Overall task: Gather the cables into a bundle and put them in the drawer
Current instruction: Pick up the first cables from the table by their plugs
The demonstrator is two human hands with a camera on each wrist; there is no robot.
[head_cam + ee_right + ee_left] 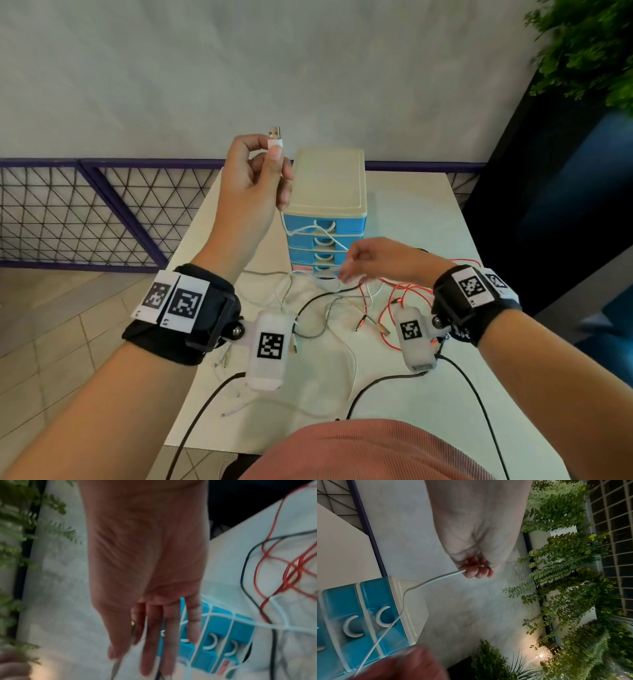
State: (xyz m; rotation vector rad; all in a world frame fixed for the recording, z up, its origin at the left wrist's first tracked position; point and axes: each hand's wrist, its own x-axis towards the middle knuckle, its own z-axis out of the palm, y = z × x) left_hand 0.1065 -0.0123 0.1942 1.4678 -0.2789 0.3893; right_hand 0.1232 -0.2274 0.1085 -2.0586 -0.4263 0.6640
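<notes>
My left hand [253,171] is raised in front of the drawer unit and pinches the white cable [310,229] just below its USB plug [274,132]. The left wrist view shows its fingers [476,566] curled round that cable [426,582]. The cable hangs down across the blue drawers to my right hand [363,262], which pinches it low, blurred, above the pile. The drawer unit [329,185] has a cream top, and its blue drawers [340,608] are all closed. Red cables [404,291], a black cable [318,298] and a braided cable [329,315] lie tangled on the table.
The white table [428,219] is narrow, with floor tiles off its left edge. A purple mesh fence [85,212] runs behind it and plants [589,51] stand at the right. Black leads [479,394] from the wrist cameras trail over the near table edge.
</notes>
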